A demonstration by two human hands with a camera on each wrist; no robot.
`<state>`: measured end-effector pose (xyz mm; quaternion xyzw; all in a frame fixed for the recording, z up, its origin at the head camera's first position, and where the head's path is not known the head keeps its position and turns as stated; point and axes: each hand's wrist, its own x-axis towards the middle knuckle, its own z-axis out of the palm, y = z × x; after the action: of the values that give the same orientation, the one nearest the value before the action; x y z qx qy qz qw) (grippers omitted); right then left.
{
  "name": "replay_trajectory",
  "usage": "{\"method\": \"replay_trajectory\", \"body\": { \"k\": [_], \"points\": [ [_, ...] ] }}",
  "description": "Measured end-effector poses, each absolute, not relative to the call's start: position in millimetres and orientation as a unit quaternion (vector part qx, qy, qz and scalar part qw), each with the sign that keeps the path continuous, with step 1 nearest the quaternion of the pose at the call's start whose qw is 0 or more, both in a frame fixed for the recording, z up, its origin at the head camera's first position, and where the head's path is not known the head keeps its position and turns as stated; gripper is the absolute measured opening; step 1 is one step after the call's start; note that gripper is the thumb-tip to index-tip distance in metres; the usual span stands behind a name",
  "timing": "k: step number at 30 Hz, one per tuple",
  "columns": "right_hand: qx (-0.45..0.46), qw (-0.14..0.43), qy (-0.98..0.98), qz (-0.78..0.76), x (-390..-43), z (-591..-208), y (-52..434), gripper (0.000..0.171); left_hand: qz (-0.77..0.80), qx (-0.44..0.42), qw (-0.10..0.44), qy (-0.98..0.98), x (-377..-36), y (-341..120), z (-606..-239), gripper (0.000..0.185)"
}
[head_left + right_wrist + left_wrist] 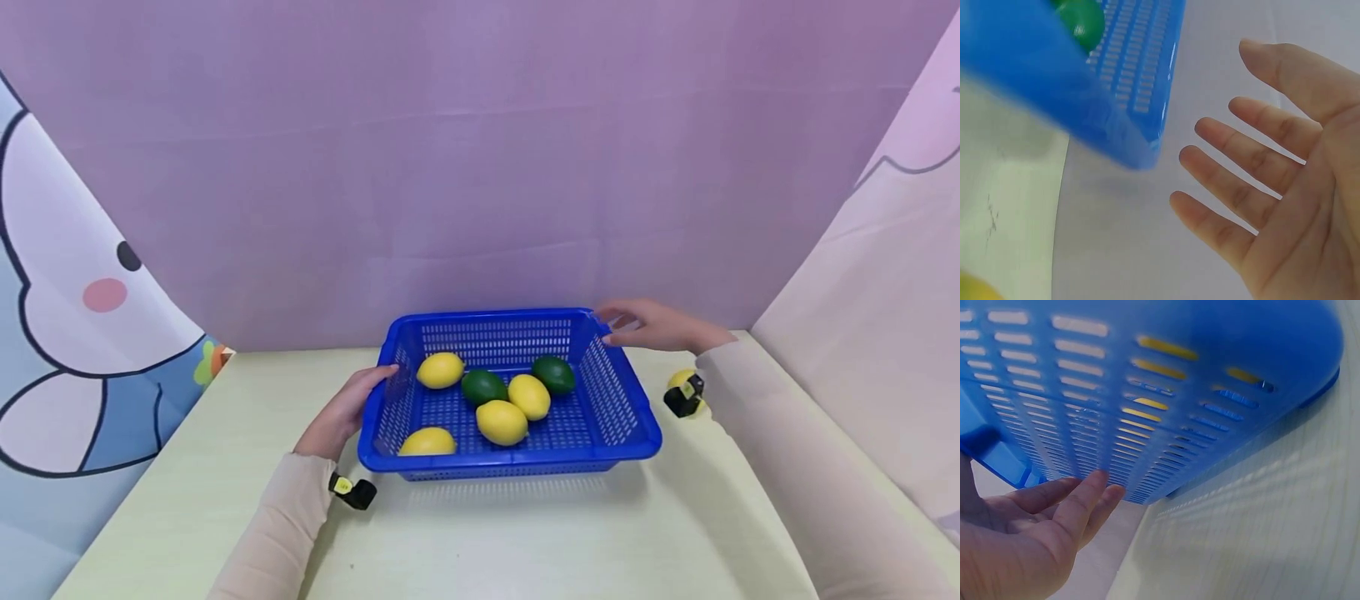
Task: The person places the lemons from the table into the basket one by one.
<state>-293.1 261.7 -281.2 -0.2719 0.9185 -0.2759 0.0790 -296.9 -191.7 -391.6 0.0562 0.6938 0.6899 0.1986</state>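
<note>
A blue plastic basket (510, 467) with slotted walls holds several yellow lemons (502, 422) and two dark green fruits (553, 375). My left hand (352, 408) grips its left side, the thumb over the rim. In the left wrist view, the fingers (1082, 506) of that hand lie against the slotted outer wall. At the back right corner is my right hand (648, 325), fingers spread and holding nothing. The right wrist view shows a gap between those fingertips (1188, 156) and the basket corner (1141, 150).
Another lemon (681, 379) lies on the pale table (480, 542) to the right of the basket, partly hidden by the right wrist's camera. A purple cloth backdrop (480, 167) hangs right behind the table, with printed cloth panels (90, 333) at the sides.
</note>
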Motion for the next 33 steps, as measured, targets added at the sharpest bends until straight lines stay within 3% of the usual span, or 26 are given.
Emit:
{"method": "replay_trajectory", "body": {
  "k": [19, 29, 33],
  "points": [
    [-0.187, -0.075, 0.918, -0.342, -279, -332, 330, 0.049, 0.683, 0.044, 0.192, 0.703, -298, -191, -396, 0.066],
    [-0.080, -0.079, 0.925, -0.362, -273, -361, 337, 0.061, 0.680, 0.034, 0.189, 0.707, -299, -191, -393, 0.065],
    [-0.058, -0.108, 0.923, -0.364, -271, -374, 336, 0.062, 0.685, 0.043, 0.191, 0.702, -299, -191, -394, 0.065]
  ]
}}
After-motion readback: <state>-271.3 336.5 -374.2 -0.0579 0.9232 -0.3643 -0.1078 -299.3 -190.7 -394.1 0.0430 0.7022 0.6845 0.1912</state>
